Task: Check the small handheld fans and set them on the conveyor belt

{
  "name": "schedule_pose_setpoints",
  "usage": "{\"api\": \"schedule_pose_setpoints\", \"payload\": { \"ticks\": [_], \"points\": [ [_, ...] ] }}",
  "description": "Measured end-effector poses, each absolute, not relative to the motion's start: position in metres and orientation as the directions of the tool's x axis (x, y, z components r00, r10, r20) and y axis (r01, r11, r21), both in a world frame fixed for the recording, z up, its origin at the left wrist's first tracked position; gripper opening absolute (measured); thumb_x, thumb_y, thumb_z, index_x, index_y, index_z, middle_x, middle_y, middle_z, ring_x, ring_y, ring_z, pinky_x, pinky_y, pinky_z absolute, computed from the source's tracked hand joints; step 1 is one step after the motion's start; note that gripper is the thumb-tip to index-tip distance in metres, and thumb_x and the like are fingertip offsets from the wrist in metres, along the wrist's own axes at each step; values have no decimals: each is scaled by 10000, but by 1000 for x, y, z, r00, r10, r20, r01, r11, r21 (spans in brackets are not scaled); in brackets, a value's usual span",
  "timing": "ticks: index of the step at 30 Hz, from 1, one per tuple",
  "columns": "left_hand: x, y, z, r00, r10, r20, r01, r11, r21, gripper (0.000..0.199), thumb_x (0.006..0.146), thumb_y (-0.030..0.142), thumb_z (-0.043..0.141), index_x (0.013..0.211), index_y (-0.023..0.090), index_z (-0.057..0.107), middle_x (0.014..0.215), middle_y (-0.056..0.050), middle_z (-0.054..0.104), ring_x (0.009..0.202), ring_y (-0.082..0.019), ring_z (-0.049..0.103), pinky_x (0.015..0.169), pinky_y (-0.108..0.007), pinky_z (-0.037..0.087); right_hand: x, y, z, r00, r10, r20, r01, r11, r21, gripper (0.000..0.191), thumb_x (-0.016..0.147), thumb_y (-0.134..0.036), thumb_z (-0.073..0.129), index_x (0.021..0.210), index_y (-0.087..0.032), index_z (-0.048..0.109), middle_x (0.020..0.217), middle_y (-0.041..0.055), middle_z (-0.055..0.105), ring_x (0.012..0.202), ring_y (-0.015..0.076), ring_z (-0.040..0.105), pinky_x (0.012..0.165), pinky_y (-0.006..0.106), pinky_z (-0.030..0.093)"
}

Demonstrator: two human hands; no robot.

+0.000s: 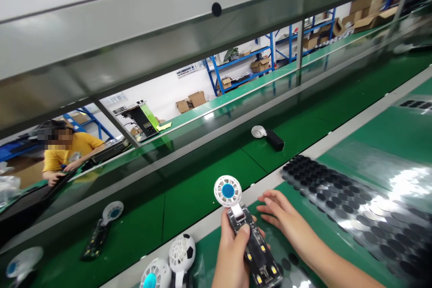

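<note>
My left hand [234,252] is wrapped round the black body of a handheld fan [256,252], thumb on top. The fan's round white head [227,191] has a blue centre and points up and away from me. Just right of it, my right hand [278,211] hovers with its fingers apart, holding nothing. Two more white fan heads, one with a soccer-ball pattern [182,252] and one with a blue centre [155,274], stand to the left of my left hand. Sheets of round black stickers [337,198] lie on the green tabletop at the right.
A green conveyor belt [209,180] runs diagonally past the table's metal edge, carrying a black-handled fan [274,140] and others at the left [96,238]. A metal beam [151,31] crosses overhead. Beyond the belt sits a person in a yellow shirt [79,144].
</note>
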State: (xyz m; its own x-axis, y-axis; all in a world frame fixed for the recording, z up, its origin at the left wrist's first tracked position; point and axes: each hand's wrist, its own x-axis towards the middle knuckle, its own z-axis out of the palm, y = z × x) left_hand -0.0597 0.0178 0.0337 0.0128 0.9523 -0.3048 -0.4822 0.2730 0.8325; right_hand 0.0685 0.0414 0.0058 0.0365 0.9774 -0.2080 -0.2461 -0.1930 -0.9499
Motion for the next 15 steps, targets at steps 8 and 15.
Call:
{"api": "schedule_pose_setpoints", "payload": {
  "ticks": [8, 15],
  "points": [
    [-62, 6, 35, 138, 949, -282, -504, 312, 805, 721, 542, 363, 754, 1119, 268, 332, 881, -71, 629, 703, -242, 644, 536, -306, 499, 63, 43, -20, 58, 995, -87, -211, -73, -975, 323, 756, -493, 510, 918, -215, 487, 925, 29, 544, 859, 175, 579, 816, 313, 477],
    [-57, -2, 39, 124, 964, -237, -454, 267, 850, 807, 522, 460, 741, 1133, 260, 253, 734, -43, 639, 585, -251, 650, 543, -336, 484, 64, 44, -28, 55, 996, -67, -170, -57, -984, 304, 763, -486, 508, 915, -222, 507, 949, 36, 589, 884, 198, 596, 807, 311, 477]
  ]
}}
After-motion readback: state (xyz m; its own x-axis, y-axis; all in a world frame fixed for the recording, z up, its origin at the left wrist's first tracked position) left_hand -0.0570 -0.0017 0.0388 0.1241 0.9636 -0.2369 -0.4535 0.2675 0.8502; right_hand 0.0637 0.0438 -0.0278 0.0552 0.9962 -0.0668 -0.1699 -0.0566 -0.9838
